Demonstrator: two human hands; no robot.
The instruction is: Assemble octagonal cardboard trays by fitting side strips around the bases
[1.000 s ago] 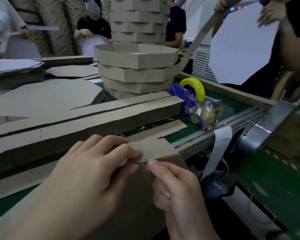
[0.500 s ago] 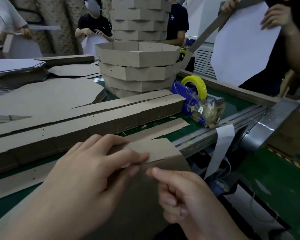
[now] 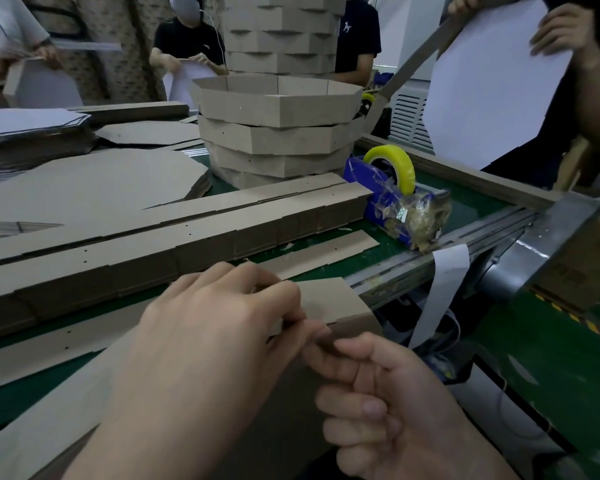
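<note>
Left hand (image 3: 222, 327) and right hand (image 3: 388, 403): each grip pinches the side strip (image 3: 329, 299). Advise creasing squarely, pressing close to the fold.

Stack of trays (image 3: 278, 133) toward the table's (image 3: 471, 199) far edge, tape dispenser (image 3: 395, 199) just right by the right edge, strip piles (image 3: 222, 233) in front, flat bases (image 3: 94, 188) back left, side strip (image 3: 329, 299) at near edge.

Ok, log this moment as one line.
left hand: pinches brown cardboard side strip | right hand: pinches its near edge | yellow tape roll: untouched
</note>
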